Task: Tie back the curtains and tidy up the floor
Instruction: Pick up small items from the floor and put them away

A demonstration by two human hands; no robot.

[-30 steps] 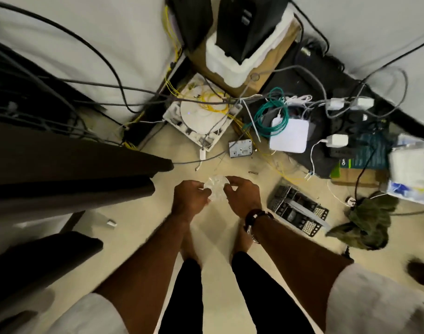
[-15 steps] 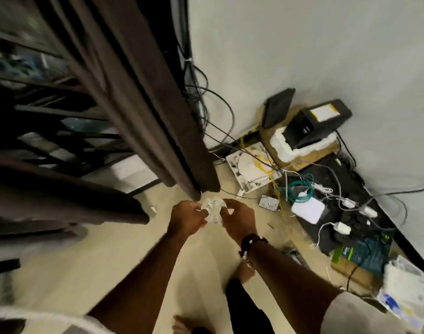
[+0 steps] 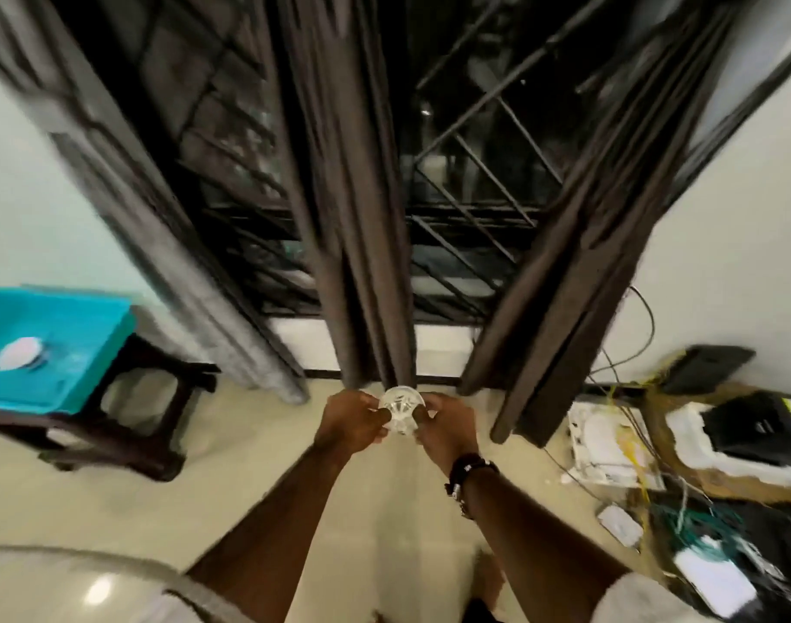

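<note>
Both hands, left hand point(image 3: 355, 420) and right hand point(image 3: 445, 427), pinch a clear plastic piece point(image 3: 402, 409).

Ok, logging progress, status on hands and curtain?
Both hands, left and right, pinch clear clip. Middle curtain hangs loose, untied. Nothing between.

left hand point(image 3: 353, 420), right hand point(image 3: 443, 427), both pinching, arms outstretched

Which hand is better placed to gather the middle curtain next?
Probably the left hand. Both hands grip the clear round piece, but the left sits directly under the middle curtain; the right hand is nearer the right curtain.
</note>
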